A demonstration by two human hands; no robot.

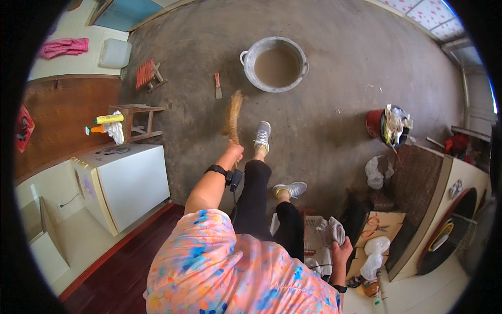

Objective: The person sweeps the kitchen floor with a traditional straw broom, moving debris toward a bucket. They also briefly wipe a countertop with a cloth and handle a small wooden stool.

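My left hand (235, 151) is closed round the handle of a short straw hand broom (234, 114), whose bristles point away from me over the concrete floor. A grey cloth (332, 231) is gripped in my right hand (342, 251), beside a white plastic basket (313, 221) at my right. Beyond the broom a metal basin (251, 72) with two handles holds murky brown water. A scraper with a red handle (218, 85) lies flat on the floor, left of the basin and apart from it.
At left stand a white refrigerator (133, 184), a wooden stool (148, 112) and a folding stool with red webbing (145, 74). On the right are a filled red bucket (374, 123), a plastic bag (375, 172), a stove counter (419, 188) and orange-handled scissors (370, 227) on cardboard.
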